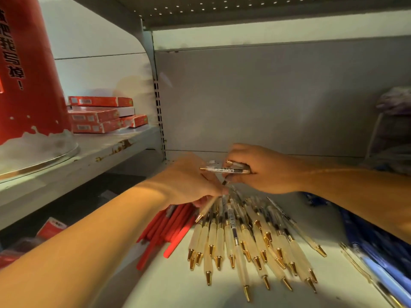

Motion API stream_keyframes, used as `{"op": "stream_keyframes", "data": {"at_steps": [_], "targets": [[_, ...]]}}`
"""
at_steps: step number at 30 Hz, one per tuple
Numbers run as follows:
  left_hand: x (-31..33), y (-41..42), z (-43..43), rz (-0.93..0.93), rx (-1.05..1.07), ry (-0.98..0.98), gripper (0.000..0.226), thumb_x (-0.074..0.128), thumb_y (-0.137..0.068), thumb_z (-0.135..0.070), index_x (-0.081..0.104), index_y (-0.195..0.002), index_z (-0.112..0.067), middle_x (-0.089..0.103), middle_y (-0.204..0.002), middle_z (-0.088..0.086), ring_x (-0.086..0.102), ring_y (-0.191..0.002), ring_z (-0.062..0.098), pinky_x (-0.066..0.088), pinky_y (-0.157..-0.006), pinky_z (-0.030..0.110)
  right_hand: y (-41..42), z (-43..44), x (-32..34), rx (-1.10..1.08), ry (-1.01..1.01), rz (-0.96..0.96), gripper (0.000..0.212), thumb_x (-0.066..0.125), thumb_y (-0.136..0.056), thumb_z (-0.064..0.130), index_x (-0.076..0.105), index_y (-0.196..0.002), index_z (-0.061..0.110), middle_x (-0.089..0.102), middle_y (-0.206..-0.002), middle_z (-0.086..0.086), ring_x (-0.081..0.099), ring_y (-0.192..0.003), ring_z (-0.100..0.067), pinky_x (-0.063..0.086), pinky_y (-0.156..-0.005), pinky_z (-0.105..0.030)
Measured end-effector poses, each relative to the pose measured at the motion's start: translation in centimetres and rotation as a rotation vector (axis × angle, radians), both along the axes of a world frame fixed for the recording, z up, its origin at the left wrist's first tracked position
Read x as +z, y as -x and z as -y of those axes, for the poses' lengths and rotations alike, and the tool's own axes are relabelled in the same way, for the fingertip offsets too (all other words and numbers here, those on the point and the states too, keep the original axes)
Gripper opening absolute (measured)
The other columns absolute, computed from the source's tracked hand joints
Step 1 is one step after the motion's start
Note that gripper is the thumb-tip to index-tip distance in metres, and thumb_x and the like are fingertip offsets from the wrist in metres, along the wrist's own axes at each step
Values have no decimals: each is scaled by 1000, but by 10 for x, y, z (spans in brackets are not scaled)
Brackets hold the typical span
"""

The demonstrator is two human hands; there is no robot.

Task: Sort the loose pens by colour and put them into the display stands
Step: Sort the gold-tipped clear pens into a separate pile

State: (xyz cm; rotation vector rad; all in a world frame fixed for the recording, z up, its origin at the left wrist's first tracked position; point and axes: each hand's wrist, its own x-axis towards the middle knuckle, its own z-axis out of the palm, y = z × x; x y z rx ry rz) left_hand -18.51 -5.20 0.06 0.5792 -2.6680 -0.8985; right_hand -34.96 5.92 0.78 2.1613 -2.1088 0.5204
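Several cream pens with gold tips [244, 245] lie fanned out on the white shelf [178, 290]. A bunch of red pens [169, 230] lies to their left. Blue pens [382, 270] lie at the right edge. My right hand [262, 170] grips a few cream pens [224, 169] held sideways above the pile. My left hand [189, 183] pinches the upper end of one cream pen [205, 210] at the top of the pile, next to the right hand.
A large red display cone [26, 70] stands on the neighbouring shelf at left, with stacked red boxes [100, 114] behind it. The grey back panel [266, 96] closes off the shelf. A blurred wire stand [391, 130] sits at the far right.
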Motion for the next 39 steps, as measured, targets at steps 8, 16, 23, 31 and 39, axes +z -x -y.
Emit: {"op": "stream_keyframes", "data": {"at_steps": [8,16,23,31,39], "targets": [[6,-4,-9,125,148,-241,13,81,-78,-19,75,-77,-8,73,-64,-1,68,-52,7,51,-50,15,-19,-20,-15,-385,-100,617,22,60,-93,15,45,-107,23,53,-88,-2,52,-58,-9,42,-40,-16],[4,-7,-18,249,110,-298,16,78,-84,-16,67,-90,-7,74,-64,3,74,-62,16,57,-55,21,-29,-31,-5,-508,-305,1087,19,65,-90,12,49,-102,11,55,-96,-16,69,-54,-22,59,-54,-29],[2,-5,-21,360,105,-375,19,65,-93,-15,64,-100,3,75,-77,17,75,-68,22,58,-57,22,-25,-35,4,-430,-339,878,32,63,-84,-10,54,-101,15,60,-104,-14,73,-71,-17,59,-61,-23],[1,0,-13,375,126,-360,27,57,-98,-25,61,-104,0,75,-76,16,75,-70,24,62,-63,28,4,8,5,-437,-229,433,4,63,-92,12,60,-90,10,62,-75,-5,60,-54,-9,52,-46,-22],[-10,13,7,425,238,-450,24,48,-92,-18,61,-98,1,74,-71,18,74,-59,24,54,-44,22,8,87,-24,-577,-397,405,61,62,-86,59,54,-122,10,63,-116,-15,67,-92,-27,57,-74,-36]]}}
